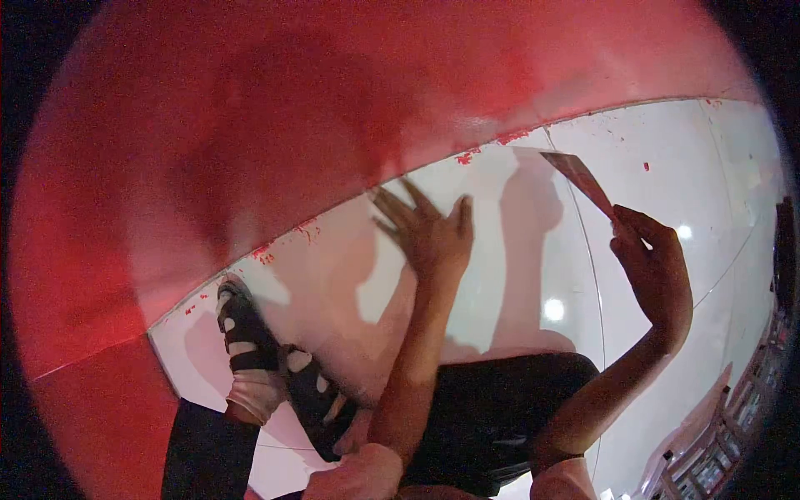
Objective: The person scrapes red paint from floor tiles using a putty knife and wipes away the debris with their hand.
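Observation:
My left hand (pixel 435 240) has its fingers spread over the white tiled floor (pixel 475 275), with the fingertips at the foot of the red wall (pixel 333 108). It holds nothing. Off to the right, my right hand (pixel 657 267) is closed on the narrow end of a flat scraper (pixel 583 179), its wide end pointing up and left toward the wall. Red paint flecks (pixel 468 156) lie on the floor along the joint, between the scraper and my left hand. More red flecks (pixel 263 253) lie farther left on the same line.
My feet in black sandals (pixel 250 333) rest on the floor close to the wall at lower left. My bent leg in dark trousers (pixel 492 408) spans the bottom. At the lower right edge stands a rack-like structure (pixel 708 467). Shadows fall across floor and wall.

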A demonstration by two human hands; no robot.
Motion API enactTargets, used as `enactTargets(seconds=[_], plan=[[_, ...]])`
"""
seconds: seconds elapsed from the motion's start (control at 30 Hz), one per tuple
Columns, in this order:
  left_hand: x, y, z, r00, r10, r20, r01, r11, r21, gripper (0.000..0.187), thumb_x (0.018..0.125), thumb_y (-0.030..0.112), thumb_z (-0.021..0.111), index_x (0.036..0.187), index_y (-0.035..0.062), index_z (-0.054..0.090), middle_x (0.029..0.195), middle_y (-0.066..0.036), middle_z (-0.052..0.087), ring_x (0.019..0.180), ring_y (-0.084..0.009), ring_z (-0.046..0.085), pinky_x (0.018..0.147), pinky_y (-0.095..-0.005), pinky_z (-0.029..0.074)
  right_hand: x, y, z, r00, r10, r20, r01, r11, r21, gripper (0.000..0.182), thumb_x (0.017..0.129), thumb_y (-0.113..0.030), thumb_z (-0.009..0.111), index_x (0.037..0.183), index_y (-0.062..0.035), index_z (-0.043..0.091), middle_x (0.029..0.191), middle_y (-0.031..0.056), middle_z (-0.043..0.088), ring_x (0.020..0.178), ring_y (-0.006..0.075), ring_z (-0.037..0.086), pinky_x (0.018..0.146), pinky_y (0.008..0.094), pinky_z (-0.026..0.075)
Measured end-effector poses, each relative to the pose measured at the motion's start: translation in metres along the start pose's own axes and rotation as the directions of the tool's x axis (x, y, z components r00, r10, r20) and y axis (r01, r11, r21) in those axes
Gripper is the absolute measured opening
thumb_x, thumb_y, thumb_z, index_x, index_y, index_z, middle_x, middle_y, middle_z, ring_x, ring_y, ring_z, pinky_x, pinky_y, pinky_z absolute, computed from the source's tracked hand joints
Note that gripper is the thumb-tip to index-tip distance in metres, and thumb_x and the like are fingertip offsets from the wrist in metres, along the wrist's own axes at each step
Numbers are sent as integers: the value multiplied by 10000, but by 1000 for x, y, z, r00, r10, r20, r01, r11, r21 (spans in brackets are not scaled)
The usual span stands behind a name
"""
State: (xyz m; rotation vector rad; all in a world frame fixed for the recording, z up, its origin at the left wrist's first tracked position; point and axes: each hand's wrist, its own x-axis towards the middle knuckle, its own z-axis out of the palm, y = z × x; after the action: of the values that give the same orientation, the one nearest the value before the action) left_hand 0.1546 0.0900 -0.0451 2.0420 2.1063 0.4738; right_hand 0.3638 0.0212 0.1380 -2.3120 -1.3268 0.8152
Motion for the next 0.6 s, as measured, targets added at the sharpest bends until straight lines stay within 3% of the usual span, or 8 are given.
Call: enactTargets(seconds=[0.1,0.17,0.23,0.3,0.37,0.43,0.53,0.6], plan=[[1,65,20,995,99,-33,-103,983,-153,976,807,484,624,1390,-170,193,1406,-463,129,1356,-565,88,1099,-627,71,-8,10,-12,997,43,-66,-41,999,33,322,835,-24,608,1155,10,619,1017,163,691,911,148,633,807,315,499],[0,93,25,826,557,88,-436,730,-527,775,747,346,718,1331,-69,422,1361,-305,416,1327,-428,325,1104,-544,215,-15,22,-15,994,13,-109,1,992,129,314,856,-34,600,1166,12,614,1005,157,693,887,129,616,787,305,499],[5,128,-8,461,741,488,216,440,-872,492,728,373,748,1026,-3,636,1062,-162,655,1038,-347,595,984,-413,421,-16,23,-25,991,91,-94,-73,981,178,316,863,-31,597,1176,12,609,994,151,692,866,123,603,774,299,496],[-11,120,14,810,586,12,-390,553,-736,503,760,331,732,1112,-9,616,1170,-182,615,1137,-363,543,1030,-467,365,-16,27,-30,987,112,-118,-86,976,201,320,864,-30,599,1181,15,606,982,147,692,849,118,595,763,293,494],[-4,83,28,930,292,-224,-364,825,-432,646,777,319,697,1274,-44,499,1331,-312,440,1296,-440,365,1084,-566,234,-19,36,-30,977,99,-188,-59,976,210,326,859,-30,605,1182,20,604,969,146,692,836,115,591,753,288,494],[-6,54,11,994,15,-105,-36,980,-196,758,797,351,664,1350,-86,384,1405,-407,243,1347,-524,195,1090,-626,139,-18,26,-29,971,155,-182,-117,972,204,326,858,-31,607,1180,19,606,965,147,694,834,118,596,752,291,497],[-4,62,13,991,132,-11,-132,988,-84,846,822,466,621,1364,-121,343,1430,-406,194,1366,-527,125,1107,-606,80,-15,22,-26,982,90,-169,-58,981,187,324,856,-32,608,1176,20,607,964,147,696,845,119,606,755,300,502],[11,85,12,876,441,193,-358,865,-353,723,841,426,618,1314,-79,409,1332,-316,426,1251,-482,393,1020,-585,303,-14,17,-27,991,91,-101,-68,975,212,325,853,-31,618,1174,19,608,970,151,696,867,111,613,760,306,507]])
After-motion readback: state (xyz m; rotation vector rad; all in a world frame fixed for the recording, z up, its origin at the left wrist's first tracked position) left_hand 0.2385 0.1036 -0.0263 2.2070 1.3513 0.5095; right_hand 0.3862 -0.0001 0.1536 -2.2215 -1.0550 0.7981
